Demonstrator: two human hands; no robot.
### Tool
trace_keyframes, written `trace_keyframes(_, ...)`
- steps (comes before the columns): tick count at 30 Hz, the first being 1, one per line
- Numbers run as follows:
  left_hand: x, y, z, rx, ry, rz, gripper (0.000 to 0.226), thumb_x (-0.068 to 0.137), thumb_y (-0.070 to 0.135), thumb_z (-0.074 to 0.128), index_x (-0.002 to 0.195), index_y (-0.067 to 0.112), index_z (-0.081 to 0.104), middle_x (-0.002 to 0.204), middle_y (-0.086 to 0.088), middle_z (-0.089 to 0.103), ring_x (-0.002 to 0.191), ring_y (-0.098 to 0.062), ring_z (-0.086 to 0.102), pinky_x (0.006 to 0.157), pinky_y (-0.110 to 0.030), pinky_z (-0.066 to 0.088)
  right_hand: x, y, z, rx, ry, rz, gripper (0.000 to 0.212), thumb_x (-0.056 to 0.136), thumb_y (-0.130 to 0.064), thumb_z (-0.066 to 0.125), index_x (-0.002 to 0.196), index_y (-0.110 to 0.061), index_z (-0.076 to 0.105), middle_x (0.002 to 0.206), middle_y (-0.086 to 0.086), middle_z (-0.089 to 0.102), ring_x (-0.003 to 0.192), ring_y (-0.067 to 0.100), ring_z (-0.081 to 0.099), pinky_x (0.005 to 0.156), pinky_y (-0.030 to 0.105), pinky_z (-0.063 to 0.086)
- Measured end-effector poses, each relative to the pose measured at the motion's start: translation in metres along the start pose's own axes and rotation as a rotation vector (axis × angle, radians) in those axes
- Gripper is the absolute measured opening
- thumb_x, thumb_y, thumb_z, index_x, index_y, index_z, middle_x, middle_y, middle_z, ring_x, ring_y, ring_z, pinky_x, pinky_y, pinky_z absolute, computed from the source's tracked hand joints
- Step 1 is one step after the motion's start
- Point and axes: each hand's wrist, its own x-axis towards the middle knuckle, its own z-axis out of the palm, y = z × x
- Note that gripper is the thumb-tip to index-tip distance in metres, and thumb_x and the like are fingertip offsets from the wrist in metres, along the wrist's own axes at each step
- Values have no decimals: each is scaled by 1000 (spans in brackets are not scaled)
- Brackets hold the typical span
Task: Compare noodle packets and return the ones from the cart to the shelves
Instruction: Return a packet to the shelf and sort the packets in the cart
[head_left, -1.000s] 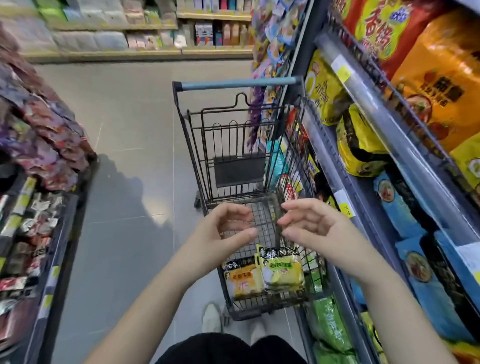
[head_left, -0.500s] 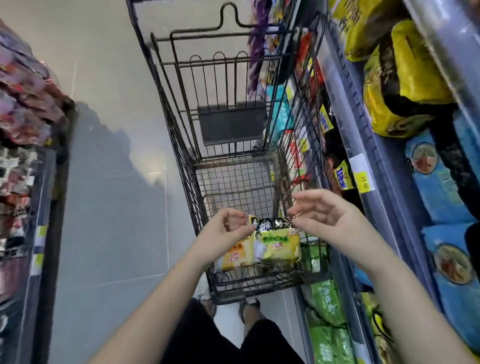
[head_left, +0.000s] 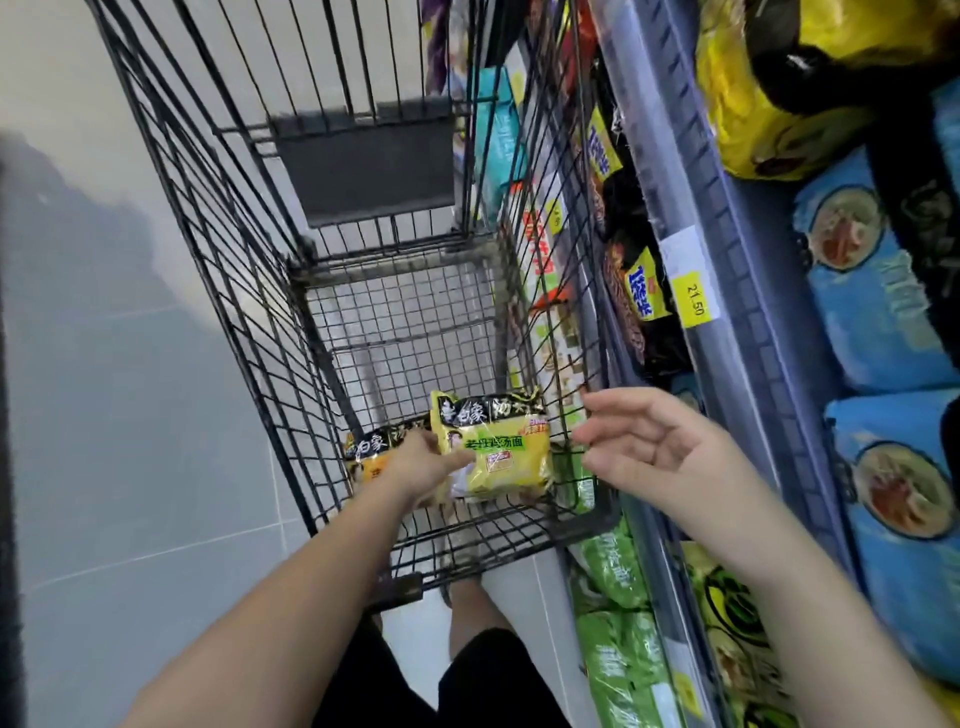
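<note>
Two noodle packets lie at the near end of the black wire cart (head_left: 218, 270). The yellow packet (head_left: 498, 457) is on the right and the orange packet (head_left: 366, 460) on the left, partly hidden by my wrist. My left hand (head_left: 421, 467) reaches down into the cart between them, with its thumb and fingers closing on the yellow packet's left edge. My right hand (head_left: 649, 441) hovers over the cart's right rim, fingers loosely spread and holding nothing.
Shelves run along the right side close to the cart: blue noodle packs (head_left: 872, 291), yellow packs (head_left: 769, 104) above, green packs (head_left: 618, 654) low down. A yellow price tag (head_left: 693, 301) sits on the shelf rail. Grey tiled floor (head_left: 104, 415) lies to the left.
My left hand has dropped into the cart and taken the yellow packet's edge. The right hand has stayed above the rim. The view has tipped down and closer.
</note>
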Motion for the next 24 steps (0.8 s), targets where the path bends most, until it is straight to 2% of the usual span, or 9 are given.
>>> trace_keyframes(3, 6, 2, 5, -20, -2, -25, 71, 87, 40, 80, 139, 7, 45, 129, -16, 62, 96, -27, 69, 79, -39, 62, -1, 2, -6, 5, 4, 6, 52, 72, -18, 80, 122, -15, 67, 107, 8, 77, 99, 19, 72, 87, 24, 58)
trace_keyframes(6, 13, 2, 10, -52, 2, -41, 69, 88, 38, 80, 139, 8, 45, 131, -14, 61, 99, -28, 68, 86, -39, 62, 0, 2, -11, 0, -3, 12, 51, 73, -17, 80, 122, -17, 67, 107, 7, 76, 99, 19, 73, 86, 24, 58)
trace_keyframes(9, 19, 1, 12, -83, 22, -60, 79, 83, 41, 83, 143, 7, 43, 138, -16, 60, 117, -36, 64, 104, -49, 54, 3, 2, -13, -20, -13, 17, 49, 75, -18, 80, 122, -19, 67, 108, 4, 77, 100, 18, 73, 85, 24, 58)
trace_keyframes(12, 21, 1, 15, -141, 7, -58, 95, 68, 55, 86, 140, 7, 46, 130, -17, 63, 119, -39, 65, 104, -53, 55, 5, 3, -14, -21, -20, 25, 49, 75, -17, 79, 122, -18, 66, 108, 3, 77, 100, 16, 73, 84, 22, 57)
trace_keyframes(15, 22, 0, 21, -177, 2, -46, 63, 83, 51, 82, 121, 12, 50, 115, -6, 60, 97, -21, 60, 81, -31, 51, 5, 5, -12, -32, -24, 27, 50, 75, -19, 79, 122, -18, 66, 108, 3, 77, 101, 16, 73, 84, 22, 58)
trace_keyframes(17, 23, 0, 24, -202, -10, -36, 45, 86, 46, 82, 100, 19, 48, 103, -6, 59, 81, -17, 55, 66, -28, 50, 4, 6, -12, -35, -26, 29, 50, 74, -19, 79, 122, -18, 66, 108, 3, 76, 101, 17, 73, 85, 23, 58)
trace_keyframes(20, 21, -3, 20, -289, -51, -18, 54, 79, 45, 89, 104, 17, 51, 107, -11, 66, 76, -24, 60, 65, -37, 54, 3, 6, -10, -36, -30, 31, 50, 74, -20, 79, 122, -18, 66, 108, 3, 77, 101, 17, 73, 86, 23, 58)
trace_keyframes(23, 14, -8, 9, -381, -29, -19, 76, 71, 45, 93, 128, 16, 52, 119, -12, 75, 102, -35, 75, 92, -57, 60, 5, 9, -6, -29, -21, 33, 49, 73, -22, 78, 121, -18, 67, 107, 3, 77, 101, 15, 73, 87, 25, 59)
trace_keyframes(24, 5, -4, 3, -415, -17, -8, 75, 74, 41, 93, 131, 14, 52, 119, -14, 75, 102, -36, 77, 93, -61, 59, 8, 11, -5, -31, -22, 40, 49, 74, -23, 78, 121, -19, 67, 107, 3, 77, 102, 16, 73, 88, 26, 59)
